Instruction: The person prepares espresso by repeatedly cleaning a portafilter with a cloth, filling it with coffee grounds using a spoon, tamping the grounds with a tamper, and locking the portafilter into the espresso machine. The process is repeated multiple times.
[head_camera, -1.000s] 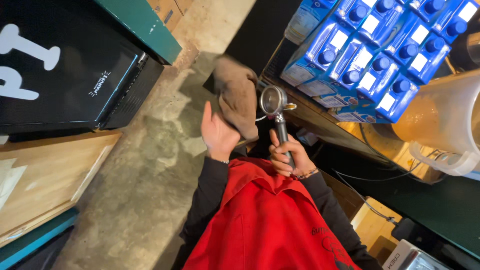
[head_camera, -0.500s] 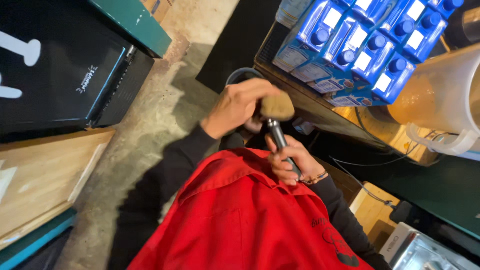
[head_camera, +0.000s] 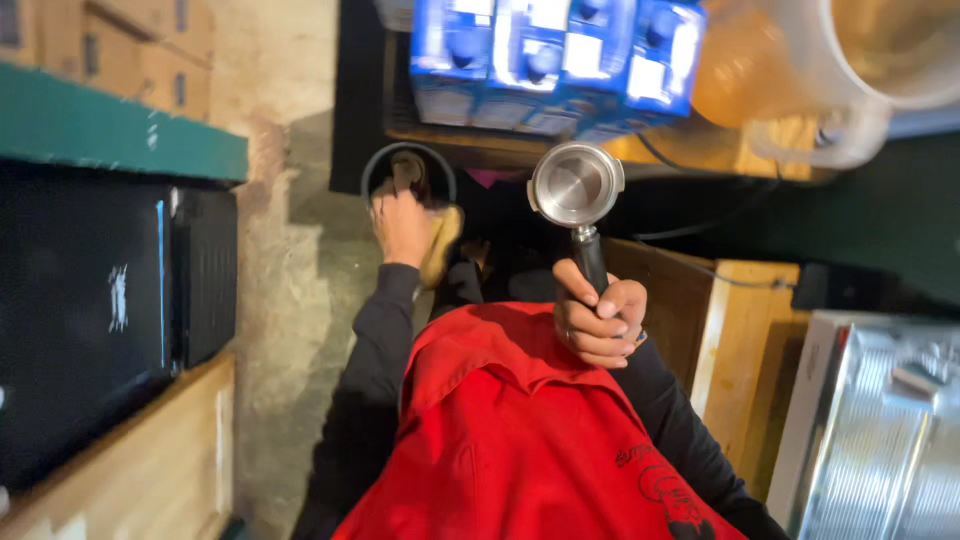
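Right hand (head_camera: 600, 322) clenched around the black handle of a portafilter (head_camera: 577, 187), held upright with the empty steel basket facing the camera, above the red apron (head_camera: 520, 440). Left hand (head_camera: 402, 225) reaches down, fingers closed on a tan cloth (head_camera: 441, 240), right at the rim of a round dark bin (head_camera: 408, 170) on the floor; cannot tell if the cloth touches the bin.

Room: rough concrete floor (head_camera: 280, 300), with a dark mat under the bin. Blue cartons (head_camera: 560, 60) are packed in a row on a wooden shelf just behind the portafilter. A translucent plastic jug (head_camera: 810, 80) sits beside them. Black cabinet (head_camera: 100, 300) with a green top stands well apart on the person's left, light wood panel below it. Ribbed metal appliance (head_camera: 880, 430) stands on the right, next to a wooden counter edge (head_camera: 730, 340).
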